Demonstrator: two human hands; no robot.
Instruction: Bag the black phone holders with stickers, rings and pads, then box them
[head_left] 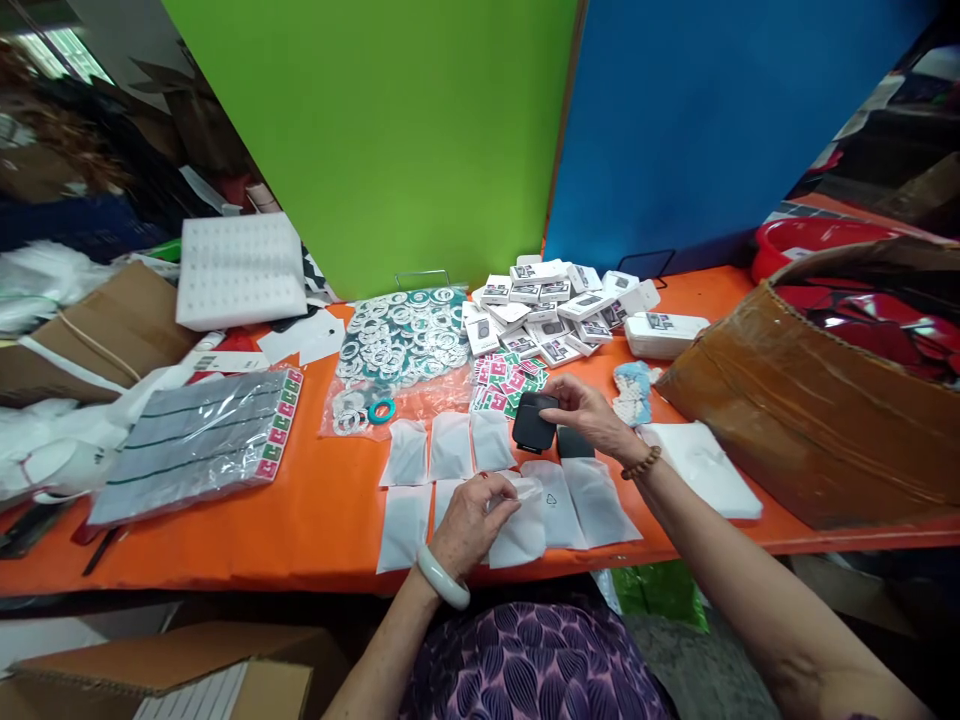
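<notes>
My right hand [581,410] grips a flat black square case [534,424] by its right side, above the orange table. Below it, my left hand [474,525] pinches the upper edge of a white translucent pouch [521,535]. More white pouches lie around in two rows, such as one pouch [406,528] at the left end and another pouch [602,500] at the right. A second dark case [574,443] sits partly under my right hand, at the top of the right pouch. The contents of the pinched pouch are hidden.
Behind lie a bag of white and teal rings [401,340], a heap of small white boxes [555,305] and printed cards [506,380]. A large cardboard box [817,400] stands at the right, near white sheets [701,465]. A plastic-wrapped stack [202,440] lies left.
</notes>
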